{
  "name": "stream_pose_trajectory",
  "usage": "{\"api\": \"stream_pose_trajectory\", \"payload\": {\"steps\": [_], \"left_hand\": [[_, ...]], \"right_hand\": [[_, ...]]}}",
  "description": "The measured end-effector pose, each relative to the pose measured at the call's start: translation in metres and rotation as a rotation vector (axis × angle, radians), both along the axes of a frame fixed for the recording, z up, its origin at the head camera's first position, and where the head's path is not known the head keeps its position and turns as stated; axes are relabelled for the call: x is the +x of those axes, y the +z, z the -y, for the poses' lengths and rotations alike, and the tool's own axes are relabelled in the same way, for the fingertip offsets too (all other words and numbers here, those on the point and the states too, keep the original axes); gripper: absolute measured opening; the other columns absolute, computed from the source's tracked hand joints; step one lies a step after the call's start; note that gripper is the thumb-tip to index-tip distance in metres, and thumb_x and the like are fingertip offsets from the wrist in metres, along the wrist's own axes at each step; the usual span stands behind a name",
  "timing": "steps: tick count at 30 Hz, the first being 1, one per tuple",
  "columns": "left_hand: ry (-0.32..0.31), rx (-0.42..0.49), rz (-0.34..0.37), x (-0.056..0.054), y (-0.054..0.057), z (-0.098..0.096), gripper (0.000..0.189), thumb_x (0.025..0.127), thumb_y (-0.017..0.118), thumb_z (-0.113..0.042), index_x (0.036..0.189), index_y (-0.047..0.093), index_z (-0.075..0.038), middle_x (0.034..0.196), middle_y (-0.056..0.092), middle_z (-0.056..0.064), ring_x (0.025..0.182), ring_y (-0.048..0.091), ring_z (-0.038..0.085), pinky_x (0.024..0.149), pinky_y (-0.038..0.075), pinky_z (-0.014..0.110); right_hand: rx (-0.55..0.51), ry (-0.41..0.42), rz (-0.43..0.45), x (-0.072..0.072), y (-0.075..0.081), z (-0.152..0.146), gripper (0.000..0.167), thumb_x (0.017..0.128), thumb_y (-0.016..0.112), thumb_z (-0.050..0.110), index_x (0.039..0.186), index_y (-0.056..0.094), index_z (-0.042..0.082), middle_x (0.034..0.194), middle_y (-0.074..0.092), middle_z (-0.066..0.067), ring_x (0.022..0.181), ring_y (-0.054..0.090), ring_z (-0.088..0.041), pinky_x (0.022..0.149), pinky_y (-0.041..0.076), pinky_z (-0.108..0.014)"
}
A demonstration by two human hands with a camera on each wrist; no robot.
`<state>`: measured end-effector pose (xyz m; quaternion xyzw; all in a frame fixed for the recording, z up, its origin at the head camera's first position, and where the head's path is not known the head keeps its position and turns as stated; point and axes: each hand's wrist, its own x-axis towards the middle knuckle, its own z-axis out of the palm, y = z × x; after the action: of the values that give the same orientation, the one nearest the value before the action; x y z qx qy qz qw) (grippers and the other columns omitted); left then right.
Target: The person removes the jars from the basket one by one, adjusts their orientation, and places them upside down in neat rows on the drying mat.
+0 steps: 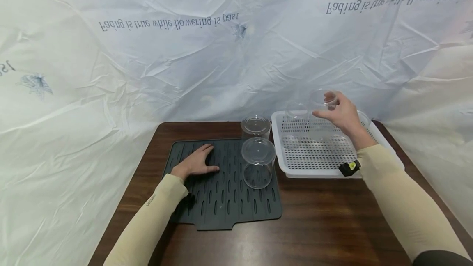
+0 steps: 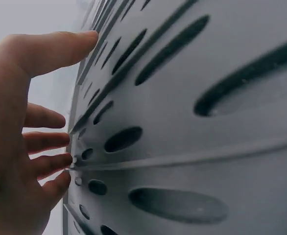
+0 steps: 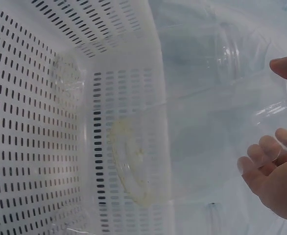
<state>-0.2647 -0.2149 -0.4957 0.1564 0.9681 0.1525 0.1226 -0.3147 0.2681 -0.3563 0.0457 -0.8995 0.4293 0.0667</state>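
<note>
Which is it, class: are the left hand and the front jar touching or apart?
Apart: the head view shows bare dark mat between the left hand and the front jar.

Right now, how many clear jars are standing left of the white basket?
2: the front jar stands toward the right side of the dark mat, and the rear jar is just behind it, partly overlapped. No others show left of the white basket.

Place: I see a sheeted-off nook; home or studio, I can't tell.
Walls: flower-printed sheet (image 1: 207,69) behind and both sides of the table (image 1: 332,216).
Kitchen signs: drying mat (image 1: 214,218), white basket (image 1: 318,173), clear jars (image 1: 258,151) atop the table.
</note>
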Motion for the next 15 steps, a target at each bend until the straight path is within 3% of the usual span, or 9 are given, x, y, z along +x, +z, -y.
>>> {"api": "stream_pose_trajectory", "payload": {"steps": [5, 15], "left_hand": [[-0.004, 0.009, -0.029, -0.004, 0.01, -0.001, 0.093, 0.086, 0.066, -0.056, 0.154, 0.028, -0.004, 0.16, 0.023, 0.018, 0.144, 0.028, 0.038, 0.111, 0.033, 0.057], [-0.022, 0.133, -0.133, -0.009, 0.045, -0.01, 0.096, 0.086, 0.063, -0.061, 0.156, 0.023, -0.011, 0.161, 0.022, 0.013, 0.146, 0.025, 0.034, 0.112, 0.032, 0.057]], "right_hand": [[0.036, -0.006, -0.027, 0.002, 0.009, 0.003, 0.082, 0.079, 0.08, 0.044, 0.142, 0.041, 0.009, 0.133, 0.046, -0.021, 0.126, 0.045, -0.045, 0.096, 0.044, -0.06], [0.098, 0.013, -0.125, 0.008, 0.025, 0.006, 0.076, 0.077, 0.08, 0.045, 0.136, 0.048, 0.011, 0.123, 0.05, -0.018, 0.118, 0.049, -0.042, 0.088, 0.045, -0.057]]}}
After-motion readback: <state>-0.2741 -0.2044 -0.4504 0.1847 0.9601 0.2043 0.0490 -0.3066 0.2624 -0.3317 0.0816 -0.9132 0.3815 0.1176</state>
